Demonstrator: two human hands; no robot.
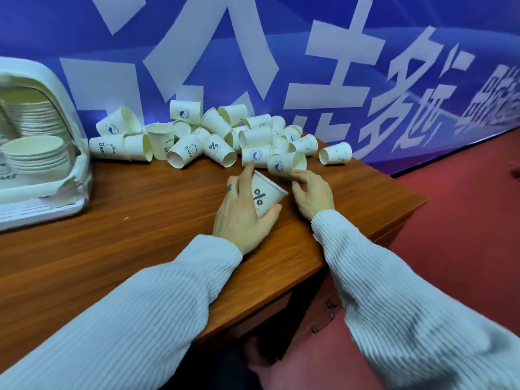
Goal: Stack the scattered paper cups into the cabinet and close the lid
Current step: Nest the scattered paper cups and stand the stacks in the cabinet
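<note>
Left hand (242,212) is wrapped round a paper cup marked with a percent sign (263,197), thumb low on one side, fingers curled up the other, the cup tilted with its rim toward one o'clock and touching or just over the wooden desk (126,229). Right hand (311,192) sits just at three o'clock of that cup, fingers bent and loosely parted, fingertips (295,177) touching a tipped cup with a blue logo (284,164); whether it actually grips it, I cannot tell.

At twelve o'clock of the hands lies the heap of loose cups (225,136), most on their sides, mouths pointing every way, pushed up against the blue banner (281,52). One stray cup (336,153) lies apart at two o'clock.

Far out at nine o'clock stands the white cabinet (74,128), open toward the camera. Inside, nested stacks of cups (36,150) lie tilted, rims showing in rows, one stack in front and another behind it.
</note>
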